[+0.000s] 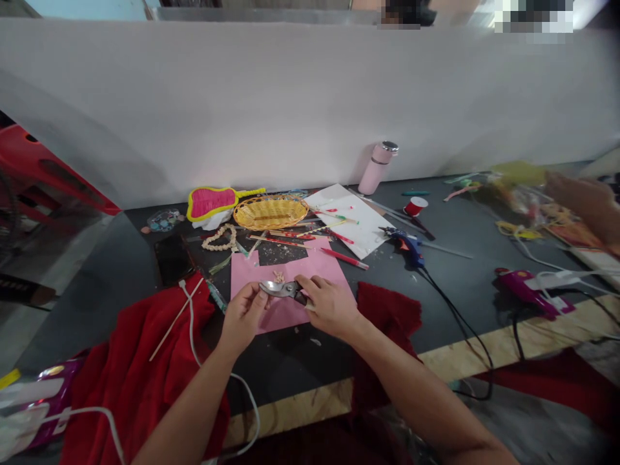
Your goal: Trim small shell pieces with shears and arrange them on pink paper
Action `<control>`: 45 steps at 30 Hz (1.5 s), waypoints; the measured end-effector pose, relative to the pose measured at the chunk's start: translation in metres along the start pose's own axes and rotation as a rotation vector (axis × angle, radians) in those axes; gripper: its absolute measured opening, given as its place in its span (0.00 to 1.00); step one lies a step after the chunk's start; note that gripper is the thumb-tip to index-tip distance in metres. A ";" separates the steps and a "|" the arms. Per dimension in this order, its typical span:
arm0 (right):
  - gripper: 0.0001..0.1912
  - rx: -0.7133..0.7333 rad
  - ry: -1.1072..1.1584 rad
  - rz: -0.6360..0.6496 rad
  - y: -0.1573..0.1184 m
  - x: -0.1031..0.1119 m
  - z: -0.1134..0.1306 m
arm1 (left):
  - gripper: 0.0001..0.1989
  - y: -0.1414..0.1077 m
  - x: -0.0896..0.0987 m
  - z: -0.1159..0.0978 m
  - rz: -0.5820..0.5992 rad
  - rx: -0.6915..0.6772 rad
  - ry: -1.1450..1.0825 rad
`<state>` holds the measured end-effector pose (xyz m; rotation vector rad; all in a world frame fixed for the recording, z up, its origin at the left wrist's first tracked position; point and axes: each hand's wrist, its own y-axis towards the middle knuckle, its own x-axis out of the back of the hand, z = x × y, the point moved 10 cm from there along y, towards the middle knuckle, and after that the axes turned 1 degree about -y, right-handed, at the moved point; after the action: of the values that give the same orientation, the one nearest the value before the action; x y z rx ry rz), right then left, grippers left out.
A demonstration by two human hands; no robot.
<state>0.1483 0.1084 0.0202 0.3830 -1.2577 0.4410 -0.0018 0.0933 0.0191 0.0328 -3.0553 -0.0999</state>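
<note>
- where to look first?
- at the pink paper on the table. see the metal cutter just over the paper, right in the middle.
- and the right hand?
- wrapped tight around the handles of the metal cutter.
- and the left hand?
- thumb and finger pressed together, close by the blades. maybe pinching something tiny. can't tell what.
- how much done so far?
- some, by the look of the little pale bits, in a small heap on the pink paper just past the blades. probably snipped off already. hard to say how many more to go.
- anything all finished?
- maybe the bead heart, lying near the far left corner of the pink paper. looking all joined up.
- and left to do?
- perhaps more snipping, with the blades so close to the left hand. no gluing right now: see the blue glue gun lying off to the right, not held.
- anything hard to see?
- the tips of the left fingers, for one, too small to make out. most of the handles too, hidden under the right hand. far right, another person's hand, blurry and cut off at the edge, beside a smeary jumble.
</note>
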 end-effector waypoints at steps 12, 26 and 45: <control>0.23 -0.034 -0.004 0.017 0.002 -0.002 0.000 | 0.11 0.000 0.003 0.006 -0.032 0.015 -0.066; 0.36 0.023 -0.029 0.047 0.002 -0.009 0.002 | 0.10 -0.001 0.005 0.009 -0.038 -0.017 -0.086; 0.25 -0.035 -0.004 -0.004 0.002 -0.005 0.003 | 0.10 0.000 0.009 0.014 -0.095 0.014 -0.101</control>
<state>0.1438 0.1083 0.0161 0.3566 -1.2667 0.4142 -0.0115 0.0935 0.0063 0.1791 -3.1551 -0.0896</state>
